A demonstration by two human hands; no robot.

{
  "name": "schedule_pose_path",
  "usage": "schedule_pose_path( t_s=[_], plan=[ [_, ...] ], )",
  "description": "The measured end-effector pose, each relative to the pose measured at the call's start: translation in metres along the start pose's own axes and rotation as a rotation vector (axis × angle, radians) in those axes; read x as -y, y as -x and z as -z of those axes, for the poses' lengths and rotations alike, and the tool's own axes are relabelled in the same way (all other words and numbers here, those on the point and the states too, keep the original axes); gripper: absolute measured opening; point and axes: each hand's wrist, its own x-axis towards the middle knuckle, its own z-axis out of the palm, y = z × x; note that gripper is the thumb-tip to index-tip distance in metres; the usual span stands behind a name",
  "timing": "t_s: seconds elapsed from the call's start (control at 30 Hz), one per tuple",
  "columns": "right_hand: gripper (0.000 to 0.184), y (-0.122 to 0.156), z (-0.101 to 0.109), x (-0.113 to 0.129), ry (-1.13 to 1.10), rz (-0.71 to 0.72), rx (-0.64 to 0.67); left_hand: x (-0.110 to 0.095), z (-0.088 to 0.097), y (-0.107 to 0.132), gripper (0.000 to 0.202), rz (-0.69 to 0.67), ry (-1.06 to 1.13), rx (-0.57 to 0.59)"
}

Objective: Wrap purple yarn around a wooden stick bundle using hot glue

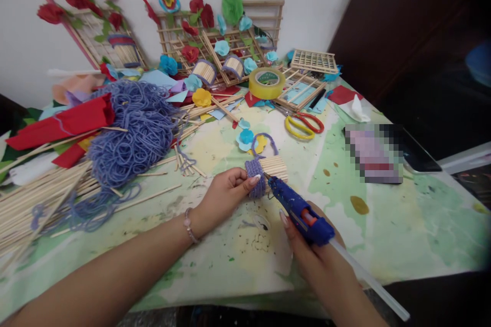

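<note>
My left hand [226, 191] pinches a small basket of wooden sticks [276, 167] by its end, which is wrapped in purple yarn [253, 169]. A loop of the same yarn stands up behind it. My right hand [318, 245] is wrapped around a blue glue gun [301, 209], with a long clear glue stick [372, 278] jutting out of its back. The gun's nozzle is at the edge of the yarn band, close to my left thumb; whether it touches is too small to tell. Blue and yellow paper flowers [246, 139] lie just beyond the basket.
To the left a heap of purple yarn [134, 133] rests over wooden sticks [46, 199]. Scissors [304, 126], a tape roll [267, 83] and a phone [374, 153] lie on the table's far side and right. Stick trellises with paper flowers [215, 36] lean against the wall.
</note>
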Motion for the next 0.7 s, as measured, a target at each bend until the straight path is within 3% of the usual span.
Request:
schedule_pose_path(
  t_s=[0.7],
  plan=[
    [0.018, 0.0057, -0.0020, -0.0012, -0.046, -0.052, 0.004, -0.0025, -0.0006, -0.0007, 0.048, 0.031, 0.049, 0.003]
  ],
)
